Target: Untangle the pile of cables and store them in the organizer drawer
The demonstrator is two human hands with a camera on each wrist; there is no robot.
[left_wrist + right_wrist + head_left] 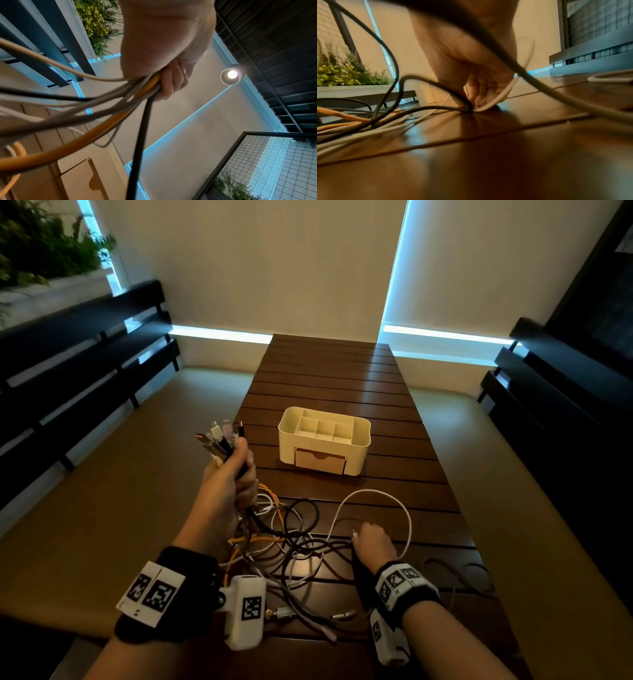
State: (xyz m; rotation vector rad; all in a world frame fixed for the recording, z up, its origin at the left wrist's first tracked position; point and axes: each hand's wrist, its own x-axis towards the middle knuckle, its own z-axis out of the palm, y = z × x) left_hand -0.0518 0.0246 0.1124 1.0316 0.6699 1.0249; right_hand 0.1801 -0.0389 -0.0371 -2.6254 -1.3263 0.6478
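My left hand [236,470] is raised above the table's left edge and grips a bundle of cable ends [221,436], plugs sticking up. In the left wrist view my left hand [164,83] has its fingers curled round white, orange and black cables [130,97]. The tangled pile of cables [287,529] lies on the table below it. My right hand [371,542] is down on the table and pinches a white cable [376,494] that loops away from it. In the right wrist view its fingertips [481,98] pinch that white cable [494,101] beside a dark one. The cream organizer [359,436] stands beyond, its drawer [320,461] closed.
The dark slatted wooden table [342,378] runs away from me. Tan bench cushions [120,474] and black slatted backrests flank it. Loose metal plugs [284,613] lie near the front edge, and another grey cable loop [459,573] lies at the right.
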